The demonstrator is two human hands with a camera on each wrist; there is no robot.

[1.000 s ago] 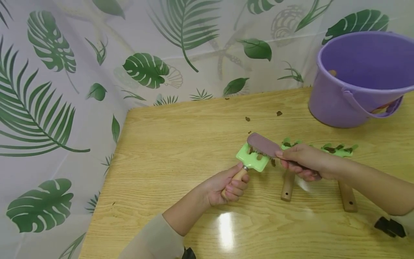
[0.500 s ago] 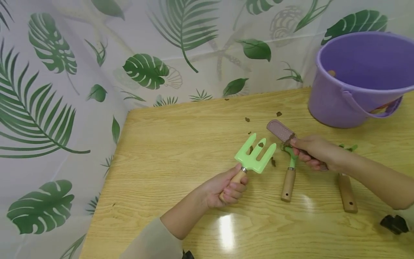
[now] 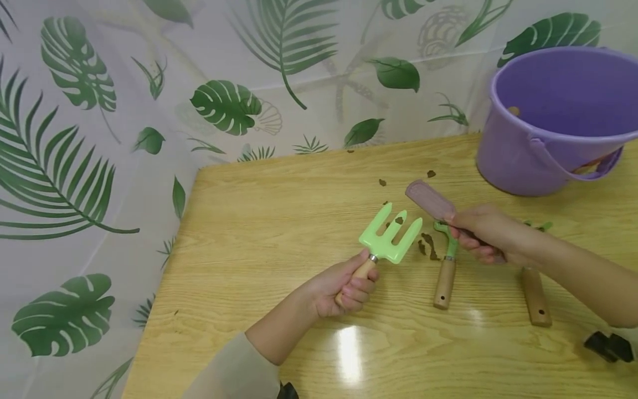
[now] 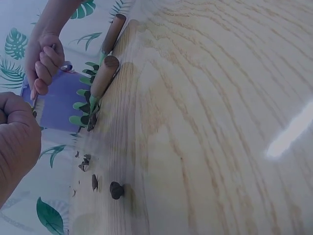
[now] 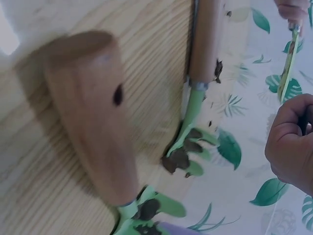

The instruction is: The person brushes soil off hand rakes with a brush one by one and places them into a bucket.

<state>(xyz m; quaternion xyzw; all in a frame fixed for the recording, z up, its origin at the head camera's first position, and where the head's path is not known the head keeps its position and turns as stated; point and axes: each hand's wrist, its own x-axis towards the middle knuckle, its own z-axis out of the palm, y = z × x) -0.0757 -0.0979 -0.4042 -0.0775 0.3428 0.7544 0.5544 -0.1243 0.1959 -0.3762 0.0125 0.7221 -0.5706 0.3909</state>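
Observation:
My left hand [image 3: 346, 285] grips the wooden handle of a bright green garden hand fork [image 3: 384, 244], its tines pointing away and a brown dirt clump on the middle one. My right hand [image 3: 485, 233] holds a mauve, flat-headed brush [image 3: 430, 199] by its handle, the head just beyond and right of the tines. Beneath the right hand lies a green hand rake [image 3: 445, 282] with a wooden handle; a second hand rake [image 3: 536, 299] is partly hidden by the right forearm. In the right wrist view, dark dirt clings to the nearer rake's tines [image 5: 146, 210].
A purple bucket [image 3: 538, 160] stands at the back right of the wooden table [image 3: 259, 221]. Several dirt crumbs [image 3: 431, 174] are scattered near the tools. A leaf-patterned sheet [image 3: 309, 72] covers the wall behind and to the left.
The brush has lifted off the fork's tines and moved right and back, exposing them, then shifted slightly left. More brown dirt now lies on the table right of the fork.

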